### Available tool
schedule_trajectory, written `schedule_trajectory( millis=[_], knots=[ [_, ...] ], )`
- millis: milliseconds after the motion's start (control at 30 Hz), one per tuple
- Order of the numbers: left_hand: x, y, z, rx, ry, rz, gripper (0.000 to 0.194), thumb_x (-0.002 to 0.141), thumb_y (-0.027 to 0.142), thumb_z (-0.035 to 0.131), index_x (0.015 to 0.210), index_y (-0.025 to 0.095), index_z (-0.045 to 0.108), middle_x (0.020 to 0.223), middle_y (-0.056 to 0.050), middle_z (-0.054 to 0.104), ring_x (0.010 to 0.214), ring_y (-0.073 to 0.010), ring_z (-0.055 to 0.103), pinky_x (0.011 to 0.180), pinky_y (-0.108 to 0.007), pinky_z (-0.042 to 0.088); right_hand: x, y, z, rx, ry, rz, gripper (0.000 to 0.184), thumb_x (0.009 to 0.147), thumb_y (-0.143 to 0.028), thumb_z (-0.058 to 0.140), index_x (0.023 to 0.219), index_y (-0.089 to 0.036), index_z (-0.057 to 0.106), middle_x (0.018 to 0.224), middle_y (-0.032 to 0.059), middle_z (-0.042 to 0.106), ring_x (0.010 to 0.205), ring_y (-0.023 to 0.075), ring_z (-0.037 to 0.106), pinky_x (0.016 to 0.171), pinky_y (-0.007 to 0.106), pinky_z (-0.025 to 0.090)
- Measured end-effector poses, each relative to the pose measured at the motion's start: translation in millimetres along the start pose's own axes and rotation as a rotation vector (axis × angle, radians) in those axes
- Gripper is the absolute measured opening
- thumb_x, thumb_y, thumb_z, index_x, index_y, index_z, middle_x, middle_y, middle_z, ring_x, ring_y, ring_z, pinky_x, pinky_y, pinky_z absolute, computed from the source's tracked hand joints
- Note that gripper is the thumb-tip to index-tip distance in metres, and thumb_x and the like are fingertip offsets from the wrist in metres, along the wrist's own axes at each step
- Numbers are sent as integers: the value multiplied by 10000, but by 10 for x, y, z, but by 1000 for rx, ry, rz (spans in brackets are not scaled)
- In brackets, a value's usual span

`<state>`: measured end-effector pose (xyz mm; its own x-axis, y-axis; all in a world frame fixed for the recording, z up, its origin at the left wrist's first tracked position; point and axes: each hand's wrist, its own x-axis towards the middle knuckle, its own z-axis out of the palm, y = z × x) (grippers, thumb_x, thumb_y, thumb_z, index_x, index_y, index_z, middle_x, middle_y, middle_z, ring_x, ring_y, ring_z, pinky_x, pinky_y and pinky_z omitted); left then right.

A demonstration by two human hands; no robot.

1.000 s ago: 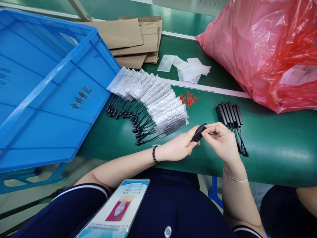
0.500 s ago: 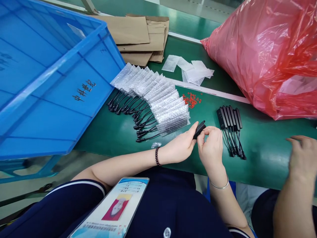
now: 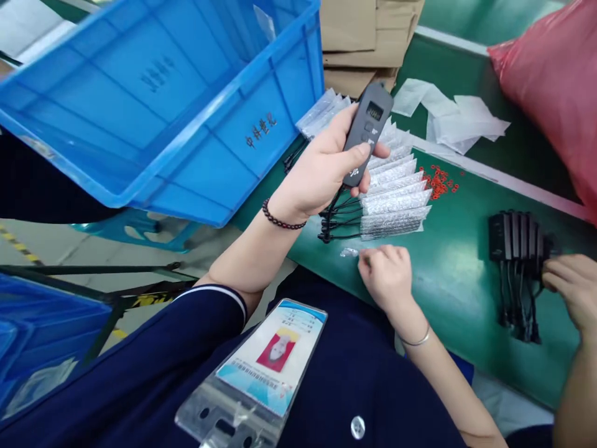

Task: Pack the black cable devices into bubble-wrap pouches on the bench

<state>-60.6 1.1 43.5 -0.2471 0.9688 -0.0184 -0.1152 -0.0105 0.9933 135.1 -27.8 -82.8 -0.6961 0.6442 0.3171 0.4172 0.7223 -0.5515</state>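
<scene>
The black device (image 3: 368, 134) was clamped in the left hand (image 3: 321, 165), hiding some bubble sleeves (image 3: 395, 223), near a blue crate (image 3: 224, 168). The right hand (image 3: 389, 277) was curled beside a plastic scrap (image 3: 349, 252); whether it gripped anything was unclear. A co-worker's hand (image 3: 576, 286) was by the cabled units (image 3: 513, 236).

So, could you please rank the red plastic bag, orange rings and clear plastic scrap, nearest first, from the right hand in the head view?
1. Clear plastic scrap, just left
2. Orange rings, ahead right
3. Red plastic bag, far right
</scene>
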Motion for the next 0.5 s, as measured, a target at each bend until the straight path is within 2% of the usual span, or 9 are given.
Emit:
schedule_trajectory(
  millis=[100,200,300,367,433,467,500],
  knots=[
    [-58,-63,-73,-94,-33,41,466,857,199,529,1305,179,403,978,-46,625,577,-81,613,507,-174,453,4,-58,78,8,-148,-45,196,905,-146,420,814,-218,578,671,51,613,707,194,544,689,353,368],
    [-109,-239,22,-210,-64,14,423,854,274,551,1243,146,443,1001,-89,636,606,-110,621,529,-210,470,10,-70,-45,154,-142,57,138,905,-209,457,904,-213,595,773,68,654,776,200,571,730,353,404],
    [-166,-419,316,-229,-71,17,359,902,311,469,1223,152,468,1062,-106,635,749,-147,648,667,-259,503,62,-33,-233,616,-28,318,188,913,-343,471,1033,-227,559,938,65,662,863,188,601,783,345,454],
    [-107,-476,541,-90,-204,78,357,917,317,445,1237,166,491,1094,-103,640,812,-154,642,744,-273,499,111,21,-354,943,56,459,223,912,-409,463,1013,-233,554,857,35,635,763,158,593,705,310,474],
    [149,-464,697,146,-428,192,350,918,332,447,1210,170,551,1076,-82,661,847,-156,634,782,-261,488,141,104,-478,1155,211,543,220,899,-432,484,920,-233,576,685,-11,536,602,119,506,580,267,434],
    [366,-438,731,282,-524,260,343,918,336,441,1175,164,589,1055,-62,672,875,-156,629,801,-247,478,142,157,-544,1216,314,570,207,892,-421,505,882,-230,586,635,-27,475,557,102,449,535,246,397],
    [636,-407,735,418,-561,330,334,920,338,428,1119,159,629,1031,-36,681,910,-151,621,828,-231,464,131,214,-612,1255,417,587,187,884,-401,528,868,-228,597,613,-35,431,539,90,406,509,230,362]
  ],
)
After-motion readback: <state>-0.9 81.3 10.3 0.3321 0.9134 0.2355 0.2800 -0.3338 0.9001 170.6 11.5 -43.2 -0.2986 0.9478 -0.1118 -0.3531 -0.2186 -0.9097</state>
